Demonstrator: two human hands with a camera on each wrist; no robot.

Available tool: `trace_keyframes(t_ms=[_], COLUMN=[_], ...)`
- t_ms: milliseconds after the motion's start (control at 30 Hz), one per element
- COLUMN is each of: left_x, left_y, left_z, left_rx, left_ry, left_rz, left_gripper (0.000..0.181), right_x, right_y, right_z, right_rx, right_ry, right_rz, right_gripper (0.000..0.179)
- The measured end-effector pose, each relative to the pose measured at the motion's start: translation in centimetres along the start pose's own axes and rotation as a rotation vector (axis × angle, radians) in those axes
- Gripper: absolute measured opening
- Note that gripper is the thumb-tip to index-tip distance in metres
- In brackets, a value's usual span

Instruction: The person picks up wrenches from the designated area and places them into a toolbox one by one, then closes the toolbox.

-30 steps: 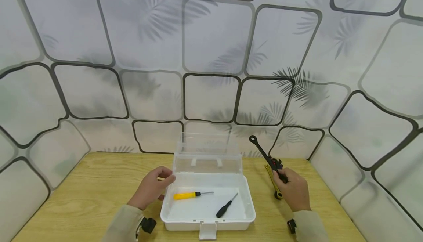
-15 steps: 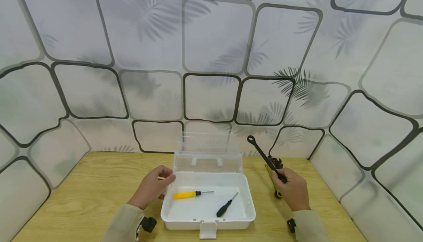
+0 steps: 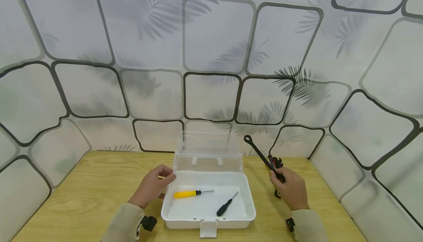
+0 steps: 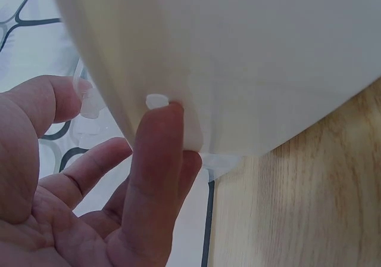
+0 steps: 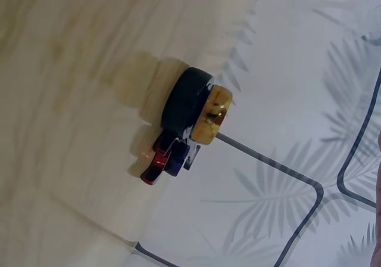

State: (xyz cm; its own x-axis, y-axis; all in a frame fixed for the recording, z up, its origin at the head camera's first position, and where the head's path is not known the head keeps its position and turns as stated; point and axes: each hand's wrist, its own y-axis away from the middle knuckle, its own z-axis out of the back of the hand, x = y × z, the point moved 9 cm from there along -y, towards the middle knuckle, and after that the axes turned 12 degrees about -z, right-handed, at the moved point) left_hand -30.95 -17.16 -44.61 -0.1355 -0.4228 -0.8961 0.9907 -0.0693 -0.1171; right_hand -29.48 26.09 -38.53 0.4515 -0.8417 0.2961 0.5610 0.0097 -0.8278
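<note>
A white plastic toolbox (image 3: 206, 220) lies on the table with its clear lid (image 3: 208, 161) raised. Inside are a yellow-handled screwdriver (image 3: 185, 194) and a black screwdriver (image 3: 224, 208). My left hand (image 3: 153, 187) holds the box's far left corner; in the left wrist view a finger (image 4: 158, 160) presses the outer wall (image 4: 250, 70). To the right of the box, my right hand (image 3: 290, 188) grips a black ring wrench (image 3: 259, 153), tilted with its ring end up and to the left. The right wrist view catches only a sliver of that hand, not the held wrench.
Beyond and below my right hand lie more tools: a yellow wrench (image 5: 212, 115), a dark tool end (image 5: 187, 102) and red and purple pieces (image 5: 161, 163). The wooden table (image 3: 112, 183) ends at a patterned fabric wall (image 3: 211, 95).
My right hand has shifted slightly left with the ring wrench, which now leans a little further toward the box. My left hand stays at the box corner.
</note>
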Motion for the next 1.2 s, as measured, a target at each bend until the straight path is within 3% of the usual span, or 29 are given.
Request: trace_keyframes(t_ms=[800, 1200], left_x=[0.0, 0.3], left_y=[0.0, -0.1], left_z=[0.0, 0.0], left_rx=[0.005, 0.005], left_ry=[-0.013, -0.013], left_rz=[-0.009, -0.001], left_gripper=[0.035, 0.029], right_x=[1.6, 2.0], right_y=[-0.1, 0.0], right_z=[-0.3, -0.4], right_rx=[0.035, 0.052], right_ry=[-0.02, -0.032], right_rz=[0.046, 0.067], right_gripper=[0.012, 0.012])
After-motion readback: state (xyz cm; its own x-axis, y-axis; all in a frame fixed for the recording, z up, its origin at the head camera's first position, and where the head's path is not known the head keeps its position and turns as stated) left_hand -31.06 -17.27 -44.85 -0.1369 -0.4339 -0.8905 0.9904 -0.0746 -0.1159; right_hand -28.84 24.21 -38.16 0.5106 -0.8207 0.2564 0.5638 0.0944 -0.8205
